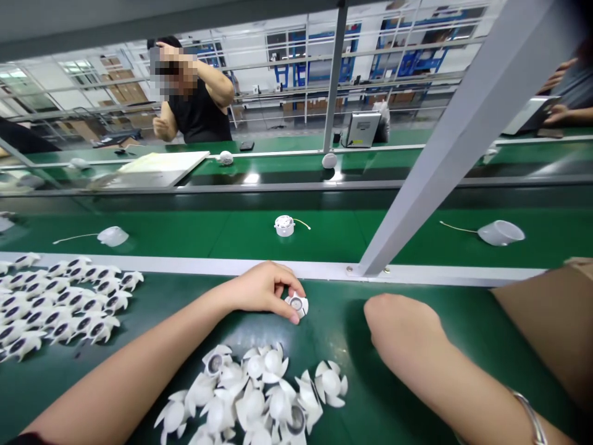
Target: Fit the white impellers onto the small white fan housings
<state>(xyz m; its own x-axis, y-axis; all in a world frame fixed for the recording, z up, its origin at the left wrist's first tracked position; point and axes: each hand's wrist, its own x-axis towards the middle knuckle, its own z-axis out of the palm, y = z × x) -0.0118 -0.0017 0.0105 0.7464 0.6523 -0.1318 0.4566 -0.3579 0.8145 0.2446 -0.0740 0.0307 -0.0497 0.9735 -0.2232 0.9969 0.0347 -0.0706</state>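
Observation:
My left hand (pixel 273 290) pinches a small white fan wheel (pixel 297 304) near the middle of the green bench, its dark round hub facing up. To its right, my right hand (pixel 403 318) is held over the bench with its back toward the camera; its fingers are hidden. Below my left hand lies a loose pile of white fan wheels (pixel 250 398), most with their smooth caps up and a few showing dark hubs. At the far left, several fan wheels (pixel 60 303) lie in close rows with dark hubs up.
Behind a pale rail (pixel 176 262), a green conveyor (pixel 231 238) carries white round housings (pixel 284 226) with thin wires. A slanted white post (pixel 445 148) rises between my hands and the right side. A cardboard box (pixel 551 315) stands at right. Across the line sits a person (pixel 199 111).

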